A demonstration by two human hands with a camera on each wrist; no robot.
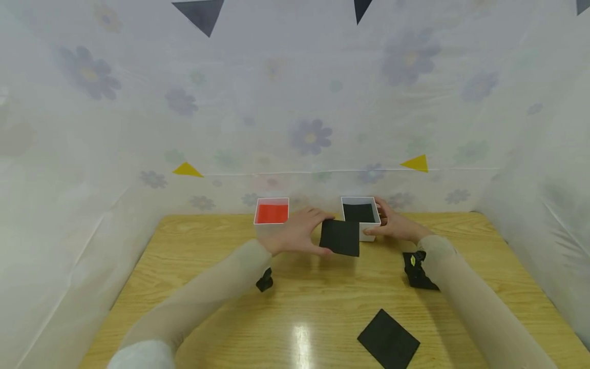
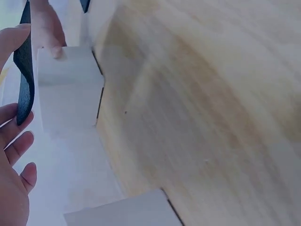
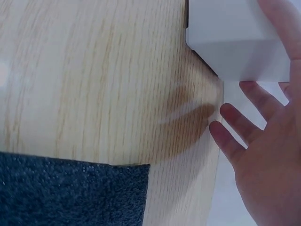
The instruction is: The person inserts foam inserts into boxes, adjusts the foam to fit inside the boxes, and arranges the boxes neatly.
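My left hand (image 1: 310,231) pinches a black foam square (image 1: 340,237) by its left edge and holds it just in front of a white box with a black inside (image 1: 359,212). In the left wrist view the square (image 2: 23,70) is edge-on between thumb and fingers of that hand (image 2: 14,155), beside the box (image 2: 70,89). My right hand (image 1: 391,223) holds the box's right side, thumb at the front and fingers at the far corner. The right wrist view shows the box (image 3: 240,37) by the hand (image 3: 268,155).
A white box with a red inside (image 1: 272,212) stands left of the black one, at the table's far edge. A second black foam square (image 1: 388,341) lies near the front right of the wooden table (image 1: 207,307). Flowered plastic sheeting (image 1: 295,102) walls in three sides.
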